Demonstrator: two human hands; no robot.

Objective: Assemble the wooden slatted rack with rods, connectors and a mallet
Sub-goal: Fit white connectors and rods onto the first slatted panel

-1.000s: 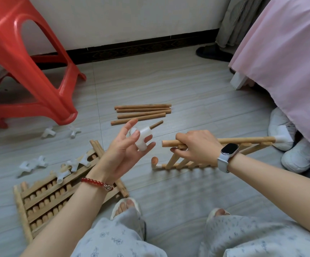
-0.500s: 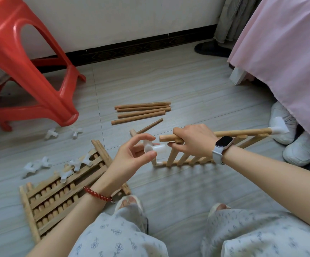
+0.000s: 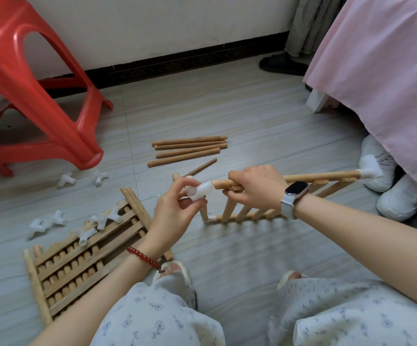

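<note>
Centre frame: left hand [image 3: 175, 211] pinches white connector [image 3: 200, 191] at rod [image 3: 322, 176] end; right hand [image 3: 257, 187] wrapped round rod, panel [image 3: 249, 213] upright on floor. Align socket square, push straight, brace rod firmly

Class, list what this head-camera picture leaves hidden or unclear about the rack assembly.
1. How far the white plastic connector sits on the wooden top rod: the left hand covers the joint.
2. The slatted wooden panel's middle: behind the right hand.
3. A mallet: none in view.
</note>
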